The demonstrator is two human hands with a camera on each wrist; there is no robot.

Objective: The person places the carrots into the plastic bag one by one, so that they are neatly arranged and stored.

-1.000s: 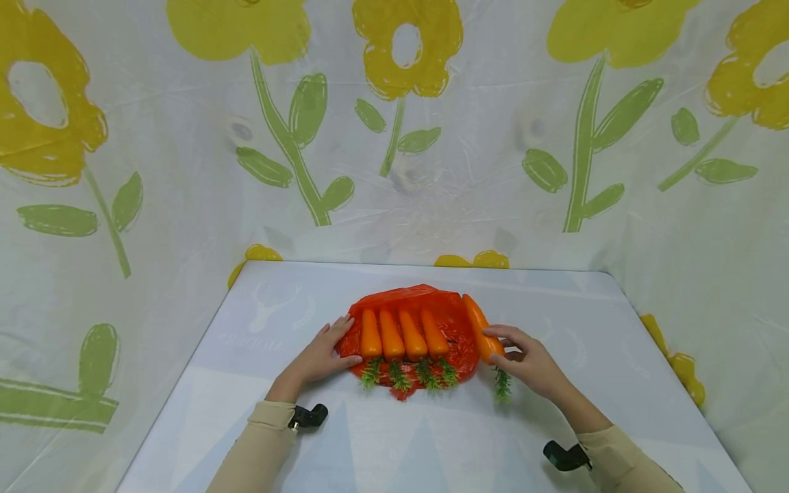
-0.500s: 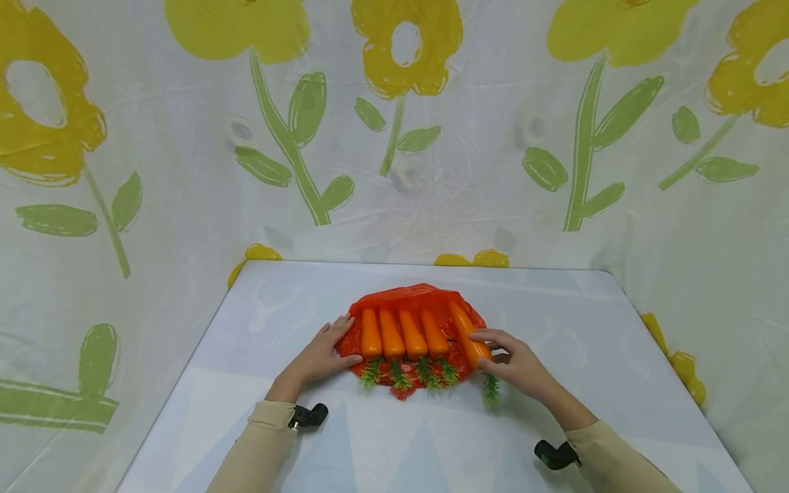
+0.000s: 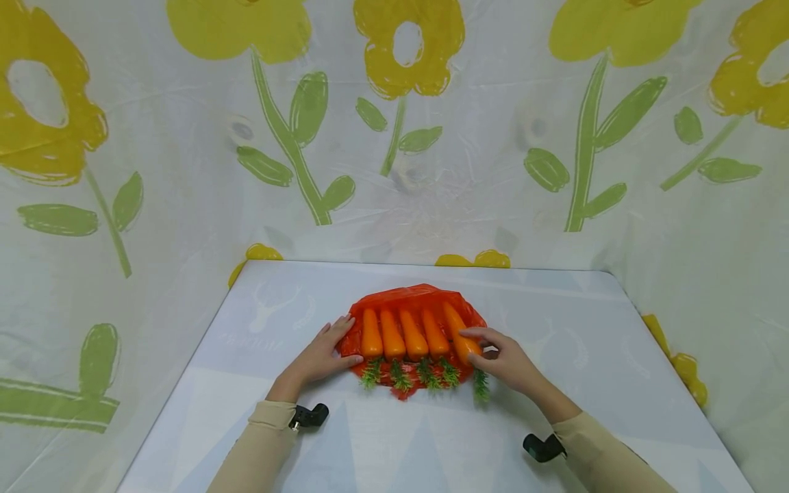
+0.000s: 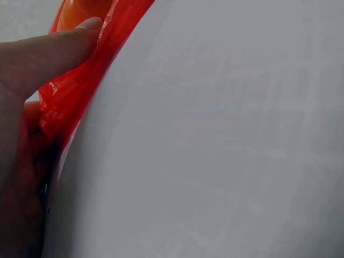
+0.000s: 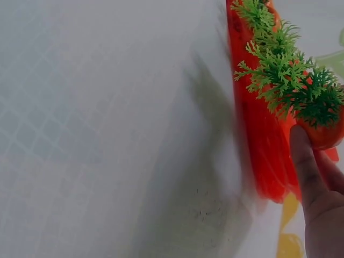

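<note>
Your right hand (image 3: 507,361) pinched the fifth carrot (image 3: 458,333) near its thick end, thumb and fingers curled round it. That carrot lay tilted on the right part of the orange plastic bag (image 3: 411,299), its tip pointing away from you and leaning toward the row beside it, its green top (image 3: 480,385) hanging past the bag's near edge over the table (image 3: 585,329). In the right wrist view your thumb (image 5: 306,161) pressed against the carrot's orange end just under the green fronds (image 5: 290,80), with the red-orange plastic running alongside.

Your left hand (image 3: 320,356) rested flat on the left edge of the bag, fingers straight and together, thumb stretched toward the nearest carrot. The left wrist view showed a fingertip (image 4: 80,32) lying on the crinkled plastic, which it pinned to the table.

Between your hands four carrots (image 3: 401,334) lay side by side on the bag, tips away from you, green tops toward you. A white sheet printed with yellow flowers (image 3: 407,48) rose behind the table.
</note>
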